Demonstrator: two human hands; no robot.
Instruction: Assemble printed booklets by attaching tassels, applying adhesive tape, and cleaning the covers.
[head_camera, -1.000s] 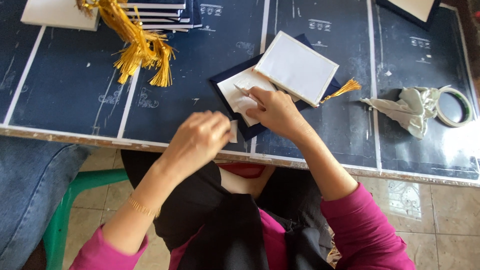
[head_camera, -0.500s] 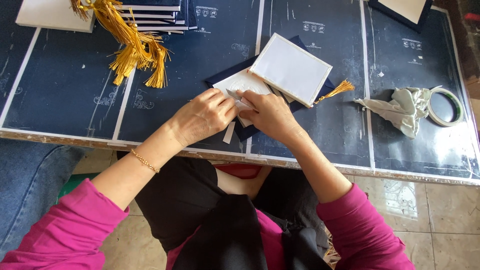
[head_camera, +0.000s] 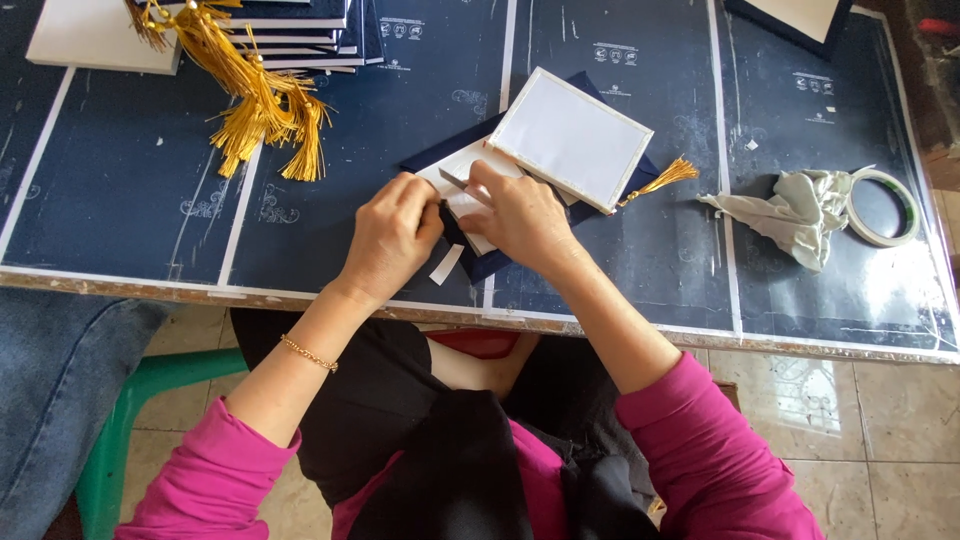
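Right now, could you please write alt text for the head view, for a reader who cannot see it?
Both hands, left hand and right hand, press on a navy folder with a white card and gold tassel, on a dark blue table. A bunch of tassels lies far left; a cloth and tape roll lie right.
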